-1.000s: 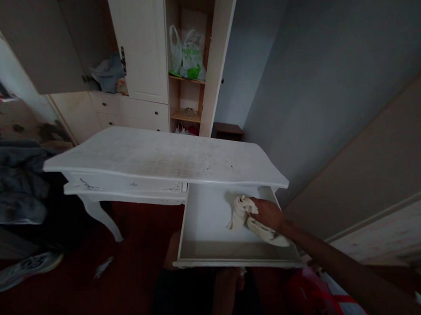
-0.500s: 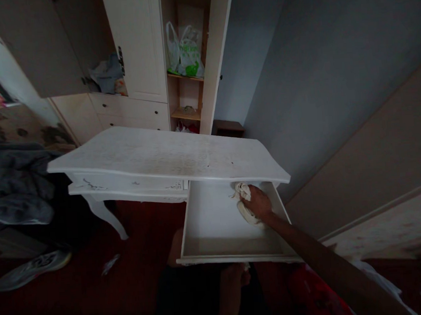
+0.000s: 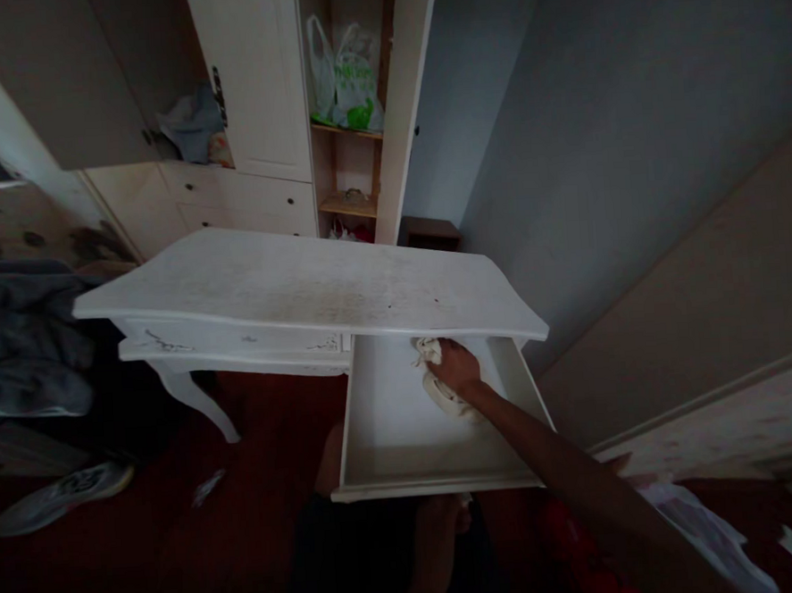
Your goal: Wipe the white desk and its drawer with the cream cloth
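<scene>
Crumpled cloth (image 3: 430,352) has slid leftward in the boxy drawer (image 3: 389,409), right hand (image 3: 457,367) gripping it, left hand (image 3: 444,514) unclear.

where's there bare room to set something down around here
Nearly the whole desktop, with the wardrobe behind, though smudged mid-front. In the open drawer, the strip between its left wall and the cloth. Crowded: the drawer's right half, under the right hand and forearm.
</scene>
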{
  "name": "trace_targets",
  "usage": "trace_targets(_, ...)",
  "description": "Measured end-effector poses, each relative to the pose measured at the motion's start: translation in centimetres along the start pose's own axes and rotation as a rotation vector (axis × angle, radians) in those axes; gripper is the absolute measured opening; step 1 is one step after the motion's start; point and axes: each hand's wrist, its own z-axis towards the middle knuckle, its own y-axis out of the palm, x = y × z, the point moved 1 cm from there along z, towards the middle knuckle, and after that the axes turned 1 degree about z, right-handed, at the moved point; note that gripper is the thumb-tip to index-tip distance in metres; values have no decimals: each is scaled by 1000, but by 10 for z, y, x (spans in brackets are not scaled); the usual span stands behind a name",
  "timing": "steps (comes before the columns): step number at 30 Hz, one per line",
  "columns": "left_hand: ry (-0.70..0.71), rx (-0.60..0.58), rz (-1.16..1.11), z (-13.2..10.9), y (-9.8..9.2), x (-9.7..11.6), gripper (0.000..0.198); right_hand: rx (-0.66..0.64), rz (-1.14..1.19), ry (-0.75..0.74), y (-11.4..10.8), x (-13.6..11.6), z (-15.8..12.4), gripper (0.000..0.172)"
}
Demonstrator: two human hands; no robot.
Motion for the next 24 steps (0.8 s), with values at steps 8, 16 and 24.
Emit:
trace_targets(8,-46,-43,147,-9,-7,5,42,-17,40,-461,7,-95,17,56)
trace_targets(16,-102,3,153,-19,-7,15,35,-101,61,-689,4,-112,34,53)
trace_targets(24,-117,35,158,-20,-8,20,35,-204,38,-820,-1,-110,53,63)
